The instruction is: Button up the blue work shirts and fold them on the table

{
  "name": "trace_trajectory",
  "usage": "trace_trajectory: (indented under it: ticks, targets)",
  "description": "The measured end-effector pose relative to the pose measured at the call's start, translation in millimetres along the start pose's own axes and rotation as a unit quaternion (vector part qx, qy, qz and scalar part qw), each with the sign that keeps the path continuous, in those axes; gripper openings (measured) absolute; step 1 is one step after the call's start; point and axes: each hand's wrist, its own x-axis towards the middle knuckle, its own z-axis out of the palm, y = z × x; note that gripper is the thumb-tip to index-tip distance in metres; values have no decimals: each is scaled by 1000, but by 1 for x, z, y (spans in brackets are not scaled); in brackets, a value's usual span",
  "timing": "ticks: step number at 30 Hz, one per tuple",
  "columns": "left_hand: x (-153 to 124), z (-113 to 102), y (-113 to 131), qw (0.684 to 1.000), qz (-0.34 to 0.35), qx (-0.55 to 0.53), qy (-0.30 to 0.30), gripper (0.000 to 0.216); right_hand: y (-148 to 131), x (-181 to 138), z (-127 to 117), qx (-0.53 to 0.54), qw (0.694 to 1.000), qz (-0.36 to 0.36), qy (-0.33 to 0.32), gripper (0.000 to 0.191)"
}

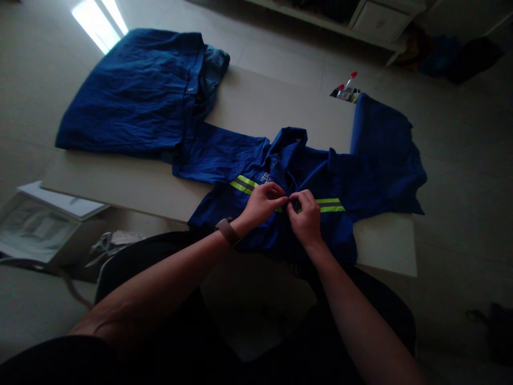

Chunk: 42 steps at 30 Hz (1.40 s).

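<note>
A blue work jacket with yellow-green reflective stripes lies spread across the table, its collar pointing away from me and its sleeves out to both sides. My left hand, with a watch on the wrist, pinches the front edge of the jacket near the stripe. Right beside it, my right hand pinches the same front edge, and the fingertips of both hands almost meet. Whatever small part sits between the fingertips is too dark to make out. The jacket's lower hem hangs over the near table edge toward my lap.
Folded blue garments are heaped at the table's left end. The pale table runs across in front of me. Bottles with red caps stand by its far right edge. A clear-fronted box is at the left, a white cabinet at the back.
</note>
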Motion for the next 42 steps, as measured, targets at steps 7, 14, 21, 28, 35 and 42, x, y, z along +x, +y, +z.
trace_trajectory:
  ticks: [7, 14, 21, 28, 35, 42]
  targets:
    - [-4, 2, 1, 990, -88, -93, 56, 19, 1, -3, 4, -9, 1000, -19, 1, 7]
    - [-3, 3, -2, 995, -47, -74, 51, 21, 1, 2, 4, 45, 999, 27, 13, 11]
    - [-4, 1, 2, 999, -3, -31, -21, 35, 6, 3, 8, 186, 966, 177, 15, 23]
    - [-8, -1, -2, 998, -21, -16, -59, 38, 12, 9, 5, 204, 958, 186, 78, 32]
    - [-6, -8, -7, 991, -55, 68, -105, 33, 17, 13, 8, 211, 953, 202, 79, 34]
    - [1, -13, -10, 986, -76, 89, -122, 29, 25, 11, 1, 340, 905, 245, 68, 40]
